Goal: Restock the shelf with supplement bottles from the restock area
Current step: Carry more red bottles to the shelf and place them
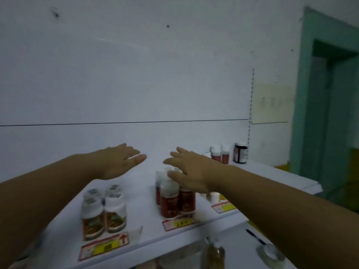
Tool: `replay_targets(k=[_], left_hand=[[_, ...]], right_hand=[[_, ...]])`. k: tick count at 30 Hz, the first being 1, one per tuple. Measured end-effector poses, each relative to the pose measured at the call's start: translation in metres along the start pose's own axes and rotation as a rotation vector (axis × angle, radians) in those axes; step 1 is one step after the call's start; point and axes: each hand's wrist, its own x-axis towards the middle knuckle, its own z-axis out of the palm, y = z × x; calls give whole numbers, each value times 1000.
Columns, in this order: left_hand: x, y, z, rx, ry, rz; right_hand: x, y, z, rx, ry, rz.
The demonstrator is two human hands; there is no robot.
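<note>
Now the left hand (121,162) and right hand (191,171) are spread flat, holding nothing; the red bottles (169,206) stand just under the right one, at its seven o'clock.

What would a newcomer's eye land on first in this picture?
Two bare arms reach in from below, the left hand and right hand both spread open over a white shelf. Beneath the right hand stands a cluster of red bottles with white caps; front left, four amber bottles stand behind a yellow-and-red price tag. At far right, a green door frame stands out against the pale wall.
</note>
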Motion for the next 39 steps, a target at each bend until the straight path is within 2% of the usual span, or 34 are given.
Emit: replay_targets(k=[6, 10, 16, 18, 20, 22, 25, 28, 33, 37, 39], left_hand=[[69, 113, -2, -85, -58, 172], [118, 164, -8, -10, -84, 186], [195, 215, -25, -111, -37, 233], [223, 227, -22, -85, -44, 184], [253, 243, -9, -131, 52, 142], [281, 262, 17, -342, 210, 79], [314, 295, 61, -769, 373, -113], [346, 330, 106, -1063, 484, -305], [382, 349, 168, -1138, 649, -605], [396, 353, 180, -1303, 696, -714], [399, 350, 188, -1260, 675, -711]], right_hand=[[-63, 115, -9, 31, 11, 205], [-55, 173, 13, 76, 21, 313], [-21, 243, 24, 21, -40, 374], [-10, 266, 25, 17, -44, 392], [-1, 289, 35, 62, -13, 418], [6, 308, 53, 101, -34, 429], [15, 337, 80, 145, -118, 440], [28, 372, 93, 330, -43, 433], [55, 428, 118, 481, -44, 396], [89, 454, 133, 714, -50, 382], [100, 456, 142, 838, 12, 360]])
